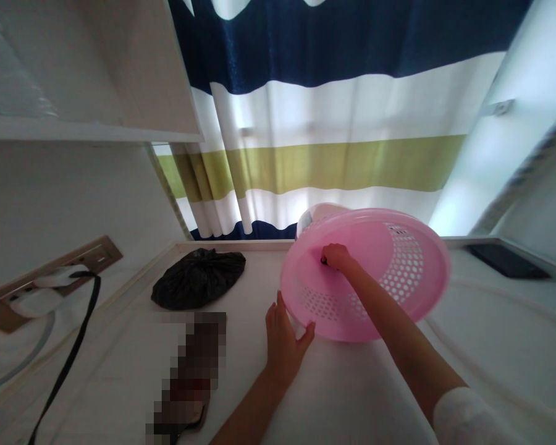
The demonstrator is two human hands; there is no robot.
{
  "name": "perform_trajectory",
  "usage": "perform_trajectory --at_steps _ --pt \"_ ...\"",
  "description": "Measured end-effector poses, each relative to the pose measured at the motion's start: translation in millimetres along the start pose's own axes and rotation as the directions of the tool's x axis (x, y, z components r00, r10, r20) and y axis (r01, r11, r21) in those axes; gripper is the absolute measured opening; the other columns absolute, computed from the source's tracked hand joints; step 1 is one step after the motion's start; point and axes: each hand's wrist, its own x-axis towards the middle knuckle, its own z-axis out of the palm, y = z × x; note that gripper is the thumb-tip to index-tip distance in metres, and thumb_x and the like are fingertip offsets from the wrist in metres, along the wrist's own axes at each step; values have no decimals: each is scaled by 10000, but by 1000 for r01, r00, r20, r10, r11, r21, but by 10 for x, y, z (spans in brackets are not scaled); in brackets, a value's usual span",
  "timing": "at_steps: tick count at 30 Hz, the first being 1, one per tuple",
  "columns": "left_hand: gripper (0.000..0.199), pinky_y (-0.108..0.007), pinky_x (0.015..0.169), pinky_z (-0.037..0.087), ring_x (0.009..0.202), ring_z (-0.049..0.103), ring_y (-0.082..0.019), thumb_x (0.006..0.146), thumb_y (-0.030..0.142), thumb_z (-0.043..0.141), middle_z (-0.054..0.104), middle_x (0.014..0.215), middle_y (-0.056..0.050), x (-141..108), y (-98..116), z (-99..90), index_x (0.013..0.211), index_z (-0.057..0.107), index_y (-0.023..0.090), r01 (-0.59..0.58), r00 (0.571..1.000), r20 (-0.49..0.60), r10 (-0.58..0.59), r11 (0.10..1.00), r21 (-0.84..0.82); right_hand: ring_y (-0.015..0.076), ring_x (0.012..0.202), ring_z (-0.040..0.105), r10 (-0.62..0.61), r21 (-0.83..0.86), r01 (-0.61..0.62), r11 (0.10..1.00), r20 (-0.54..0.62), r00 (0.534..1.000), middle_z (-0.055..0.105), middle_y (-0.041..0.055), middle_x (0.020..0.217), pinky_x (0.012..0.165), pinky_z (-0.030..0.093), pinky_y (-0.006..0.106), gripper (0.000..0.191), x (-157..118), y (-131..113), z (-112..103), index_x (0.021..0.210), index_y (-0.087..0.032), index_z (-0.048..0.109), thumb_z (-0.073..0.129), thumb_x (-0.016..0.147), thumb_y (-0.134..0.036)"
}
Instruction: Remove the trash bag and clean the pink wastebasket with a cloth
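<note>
A round pink plastic basket (366, 225) with rows of holes stands tilted on the white surface, its open side toward me. My left hand (285, 340) is at the basket's lower left rim, fingers apart, with the thumb and a fingertip against the edge. Inside the basket, my right hand (337, 256) is closed around a small black thing (324, 260), most of which my fingers hide. Behind the basket's upper left rim shows part of a pale, whitish-pink thing.
To the left lie a knotted black plastic bag (198, 278) and a pixelated item (189, 371). A black phone-like slab (508, 260) lies at the far right. Plugs and cords hang from the left wall socket (99, 254); striped curtains (306, 161) hang behind.
</note>
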Motion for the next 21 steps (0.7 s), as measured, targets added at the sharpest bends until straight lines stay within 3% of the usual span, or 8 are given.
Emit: perform_trajectory --at_steps 6,12,21 --pt "829 -381 805 421 936 498 -224 673 358 569 479 1047 -132 -26 98 -66 1303 83 128 63 997 51 -58 993 -99 185 814 584 -55 14 54 998 23 998 647 87 880 687 414 276 237 -447 0 -87 865 -210 657 483 712 -259" --pt "813 -337 693 456 767 533 -185 631 344 603 517 906 -77 -97 184 -107 1280 164 126 62 998 13 -61 992 -107 192 846 583 -57 -8 57 998 26 998 640 88 916 707 424 281 246 -888 -28 -187 895 -215 651 473 728 -248" --pt "777 -371 758 449 906 542 -239 611 334 616 499 1076 -140 -260 362 -239 1253 232 120 48 999 -21 -50 994 -102 206 862 577 -116 -49 117 992 24 993 631 132 911 727 427 303 244 -1462 -177 -357 917 -162 634 475 739 -215"
